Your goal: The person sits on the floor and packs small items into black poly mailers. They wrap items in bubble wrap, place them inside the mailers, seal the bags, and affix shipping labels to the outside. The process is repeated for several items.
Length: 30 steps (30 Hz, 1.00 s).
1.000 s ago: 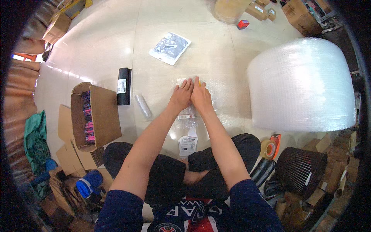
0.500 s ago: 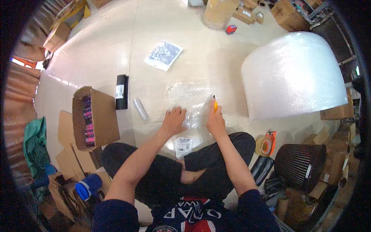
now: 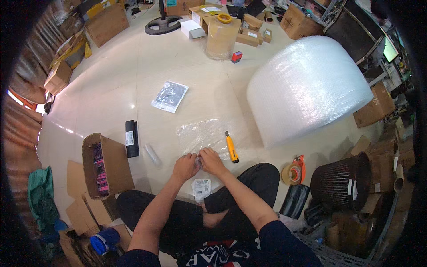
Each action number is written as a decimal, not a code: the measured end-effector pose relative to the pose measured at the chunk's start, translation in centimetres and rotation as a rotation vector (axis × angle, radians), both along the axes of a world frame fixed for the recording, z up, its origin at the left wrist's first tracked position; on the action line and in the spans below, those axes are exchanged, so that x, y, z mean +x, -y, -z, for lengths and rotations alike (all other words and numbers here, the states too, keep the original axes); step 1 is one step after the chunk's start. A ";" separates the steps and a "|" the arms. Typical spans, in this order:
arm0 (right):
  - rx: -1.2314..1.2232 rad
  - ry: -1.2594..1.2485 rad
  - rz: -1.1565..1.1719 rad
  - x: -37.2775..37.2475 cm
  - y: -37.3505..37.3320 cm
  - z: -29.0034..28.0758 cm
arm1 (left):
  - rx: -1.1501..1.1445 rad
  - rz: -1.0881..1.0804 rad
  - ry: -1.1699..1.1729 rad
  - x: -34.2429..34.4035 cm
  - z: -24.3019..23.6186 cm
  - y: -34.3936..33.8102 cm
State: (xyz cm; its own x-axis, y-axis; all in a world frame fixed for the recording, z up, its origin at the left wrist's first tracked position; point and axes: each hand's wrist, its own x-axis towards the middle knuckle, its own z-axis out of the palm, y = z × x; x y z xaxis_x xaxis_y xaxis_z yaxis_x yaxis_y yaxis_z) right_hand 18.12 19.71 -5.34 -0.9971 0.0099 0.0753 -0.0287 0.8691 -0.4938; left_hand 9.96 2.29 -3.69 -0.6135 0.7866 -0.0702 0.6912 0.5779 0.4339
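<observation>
A flat sheet of clear bubble wrap (image 3: pixel 195 133) lies on the floor in front of my crossed legs. At its near edge my left hand (image 3: pixel 187 166) and my right hand (image 3: pixel 211 161) sit close together, fingers closed on the plastic; a crumpled, shiny bit shows between them. By the sheet's right side lies a yellow box cutter (image 3: pixel 231 149), blade end pointing away from me. Small printed labels (image 3: pixel 202 189) rest just below my hands. To the left are a small clear plastic roll (image 3: pixel 152 154) and a black roll (image 3: pixel 132 139) with a white sticker.
A huge bubble wrap roll (image 3: pixel 311 89) stands at right. Farther off lies a grey-and-white plastic packet (image 3: pixel 170 96). An open carton (image 3: pixel 118 167) with pink-and-black packs is at left. Tape rolls (image 3: pixel 292 173) and a dark basket (image 3: pixel 342 180) flank my right knee.
My right hand has let go of the box cutter, which now lies on the floor. Both hands have come together at the near edge of the bubble wrap. The view has tilted upward.
</observation>
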 end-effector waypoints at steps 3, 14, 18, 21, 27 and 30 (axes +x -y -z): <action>-0.094 0.021 0.015 0.0 -0.2 -0.3 | 0.063 -0.090 0.050 -0.3 0.1 -0.3; -0.478 -0.654 0.561 0.6 -16.0 -16.9 | 0.157 -0.282 0.128 -1.6 2.8 -0.6; 0.017 -0.370 0.560 0.2 -13.6 -16.1 | 0.169 -0.302 0.234 -2.2 3.4 -0.7; -0.226 0.163 0.073 0.4 -7.0 -10.5 | 0.171 -0.320 0.233 -2.4 3.5 -0.7; 0.129 0.110 0.069 2.1 -1.0 -0.5 | 0.235 -0.315 0.241 -2.5 3.6 -0.7; -0.001 0.111 0.261 0.9 -2.2 1.0 | 0.236 -0.322 0.270 -2.5 3.6 -0.8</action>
